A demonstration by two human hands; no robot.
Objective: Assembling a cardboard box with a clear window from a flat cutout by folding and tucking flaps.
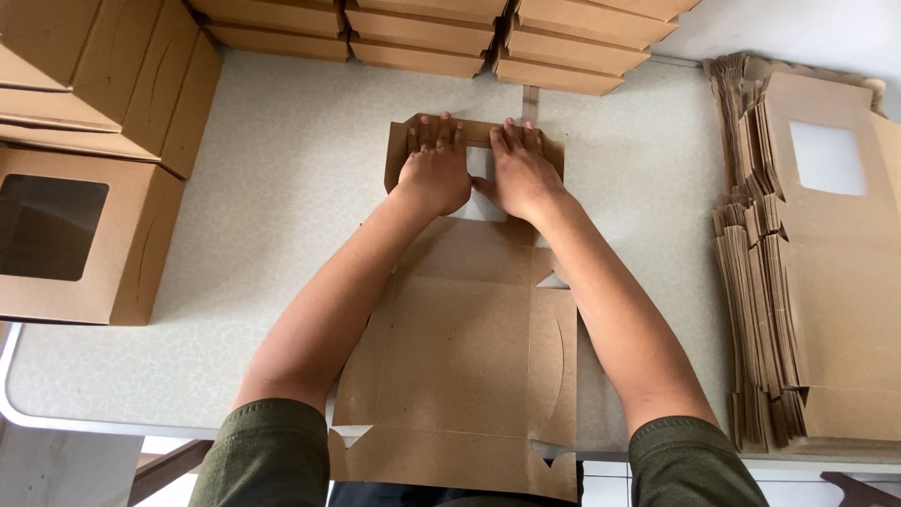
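Hands (479, 174) flat on creased cardboard (469, 357)

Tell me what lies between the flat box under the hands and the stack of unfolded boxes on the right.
In the head view, only bare speckled table separates the flat box from the stack of unfolded boxes.
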